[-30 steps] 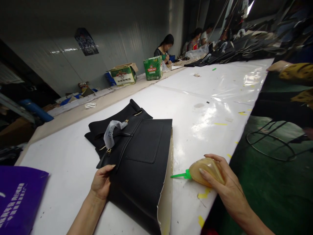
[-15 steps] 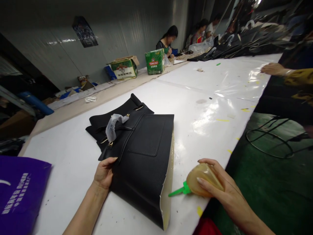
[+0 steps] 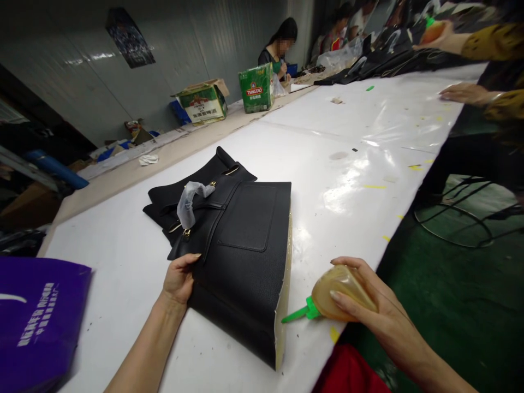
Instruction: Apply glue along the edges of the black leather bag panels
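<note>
A black leather bag panel (image 3: 245,256) with a stitched pocket and a plastic-wrapped handle (image 3: 189,207) lies across the white table. My left hand (image 3: 180,281) grips its near left edge, thumb on top, fingers hidden beneath. In my right hand (image 3: 360,300) is a squeeze bottle (image 3: 338,295) of amber liquid, probably glue, tilted so that its green nozzle (image 3: 295,315) points left. The nozzle tip is at the panel's pale right edge (image 3: 281,322); whether it touches I cannot tell. More black leather pieces (image 3: 192,177) lie behind the handle.
A purple bag (image 3: 45,322) lies at the left. Green cartons (image 3: 256,90) stand along the far side. At the right, a co-worker's hand (image 3: 470,94) rests on the table (image 3: 319,147), and their other hand holds a similar bottle (image 3: 434,33). A metal stool (image 3: 454,224) stands beyond the table's edge.
The nozzle tip has come closer to the panel's pale edge, and that edge looks narrower. The co-worker's other hand with a bottle has come into view. My left hand keeps its grip.
</note>
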Demonstrator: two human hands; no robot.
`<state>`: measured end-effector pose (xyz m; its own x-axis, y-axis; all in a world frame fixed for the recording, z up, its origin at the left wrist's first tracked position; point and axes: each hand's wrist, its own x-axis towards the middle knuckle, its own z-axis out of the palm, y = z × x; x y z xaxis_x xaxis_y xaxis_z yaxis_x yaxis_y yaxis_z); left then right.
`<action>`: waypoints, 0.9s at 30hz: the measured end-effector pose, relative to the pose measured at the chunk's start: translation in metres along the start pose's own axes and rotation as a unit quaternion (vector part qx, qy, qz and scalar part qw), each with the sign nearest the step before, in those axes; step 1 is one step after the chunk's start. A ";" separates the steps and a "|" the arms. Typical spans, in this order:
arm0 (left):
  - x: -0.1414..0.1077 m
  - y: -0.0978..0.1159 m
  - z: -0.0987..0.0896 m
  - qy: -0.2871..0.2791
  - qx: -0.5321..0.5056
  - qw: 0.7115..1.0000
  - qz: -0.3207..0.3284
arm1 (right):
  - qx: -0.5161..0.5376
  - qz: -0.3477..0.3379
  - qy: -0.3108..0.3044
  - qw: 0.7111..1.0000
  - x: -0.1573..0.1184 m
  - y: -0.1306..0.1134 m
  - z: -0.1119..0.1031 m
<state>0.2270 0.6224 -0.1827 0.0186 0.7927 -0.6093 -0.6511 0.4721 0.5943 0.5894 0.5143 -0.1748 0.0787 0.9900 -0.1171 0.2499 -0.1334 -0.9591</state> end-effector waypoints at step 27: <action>-0.005 -0.001 0.011 0.052 0.006 0.999 0.001 | -0.024 -0.042 -0.055 0.997 0.022 0.003 -0.008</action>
<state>0.2358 0.6220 -0.1751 -0.0624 0.7493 -0.6593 -0.6418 0.4758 0.6014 0.5993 0.5355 -0.1786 -0.0497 0.9965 -0.0667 0.2981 -0.0490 -0.9533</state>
